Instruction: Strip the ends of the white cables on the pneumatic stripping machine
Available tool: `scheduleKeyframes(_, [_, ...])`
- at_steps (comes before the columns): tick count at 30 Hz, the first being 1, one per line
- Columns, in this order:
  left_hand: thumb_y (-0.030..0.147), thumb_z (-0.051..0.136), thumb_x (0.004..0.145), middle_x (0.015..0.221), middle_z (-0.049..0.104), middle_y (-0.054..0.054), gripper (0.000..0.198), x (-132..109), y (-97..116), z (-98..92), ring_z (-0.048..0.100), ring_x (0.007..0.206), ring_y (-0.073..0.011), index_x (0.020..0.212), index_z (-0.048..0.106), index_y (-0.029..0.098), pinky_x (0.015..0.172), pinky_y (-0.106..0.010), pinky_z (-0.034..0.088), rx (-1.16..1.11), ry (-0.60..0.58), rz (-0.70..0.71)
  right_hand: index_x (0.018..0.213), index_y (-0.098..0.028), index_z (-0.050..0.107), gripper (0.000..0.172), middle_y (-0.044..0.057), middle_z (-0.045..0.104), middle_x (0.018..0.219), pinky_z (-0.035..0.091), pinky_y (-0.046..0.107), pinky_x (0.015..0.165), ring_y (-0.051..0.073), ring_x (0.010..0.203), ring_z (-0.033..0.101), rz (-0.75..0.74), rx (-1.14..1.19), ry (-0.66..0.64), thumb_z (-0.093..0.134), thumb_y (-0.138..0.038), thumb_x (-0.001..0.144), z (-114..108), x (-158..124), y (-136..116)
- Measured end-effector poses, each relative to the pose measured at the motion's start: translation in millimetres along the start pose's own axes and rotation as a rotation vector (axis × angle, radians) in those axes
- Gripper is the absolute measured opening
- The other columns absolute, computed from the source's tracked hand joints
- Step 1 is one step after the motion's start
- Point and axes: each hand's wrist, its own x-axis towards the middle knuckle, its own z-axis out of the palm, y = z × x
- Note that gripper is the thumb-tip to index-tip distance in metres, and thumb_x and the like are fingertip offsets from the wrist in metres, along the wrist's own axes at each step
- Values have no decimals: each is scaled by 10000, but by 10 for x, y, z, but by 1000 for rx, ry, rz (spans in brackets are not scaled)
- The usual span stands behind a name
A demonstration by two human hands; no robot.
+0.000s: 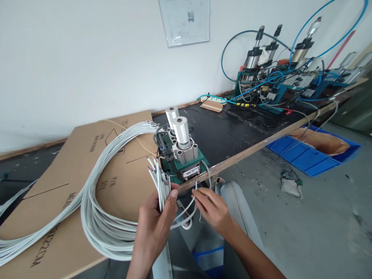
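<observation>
The counter point(212, 141) carries a black top with a wooden front edge; scuffs and pale marks are visible. A flat, printed cardboard sheet point(124, 190) covers its left portion. On the sheet lies a curved bundle of white cables point(101, 174), one group of tips ending just beside a pneumatic fixture point(186, 155). The fixture, fitted with two upright silver cylinders, stands at the counter's front edge. The left hand point(158, 224) has its grip closed around a cluster of cable ends point(162, 184), tips pointing upward. The right hand point(213, 209) pinches a single white cable point(190, 202) between thumb and fingers, just off the counter's edge, near the fixture.
</observation>
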Motion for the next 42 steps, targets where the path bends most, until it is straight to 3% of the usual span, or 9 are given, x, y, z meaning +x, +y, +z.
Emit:
scheduleKeyframes(5, [581,661,906,519,395,83,450,15,63,4,355,462,-93,1019,658,146,443,-198,310,-30,16,42,1364,-162,613,386,115,756,1051,638,281,830,201,966,754,38,-6,58,554,-62,996,240,52,87])
scheduleKeyframes(10, [557,659,910,519,399,79,412,45,83,61,354,461,-98,996,660,154,440,-205,316,-28,35,49,1337,-163,637,379,121,756,1057,638,287,849,215,969,756,86,-12,94,573,-61,977,320,107,104])
scheduleKeyframes(21, [588,656,894,510,410,70,446,103,211,90,364,468,-107,985,671,152,433,-213,327,-2,65,67,1260,-160,668,319,111,765,999,647,292,836,209,932,755,53,-56,164,551,-72,977,317,256,178])
scheduleKeyframes(27, [559,646,900,528,380,74,399,61,267,147,337,473,-112,973,663,168,457,-233,287,-21,112,29,1308,-163,662,370,121,765,1024,643,321,877,226,967,751,54,-33,155,543,-72,969,326,230,206])
scheduleKeyframes(37, [544,647,904,517,401,78,386,66,233,164,364,466,-109,982,665,166,466,-223,306,-26,101,59,1227,-168,675,303,120,764,996,647,323,851,222,940,753,48,-61,121,535,-75,975,301,235,219])
scheduleKeyframes(42, [554,635,921,522,415,73,405,81,173,107,371,476,-111,1013,656,160,459,-224,311,-16,33,48,1185,-147,690,270,126,760,994,644,320,843,223,934,747,43,-59,125,556,-68,965,314,223,227])
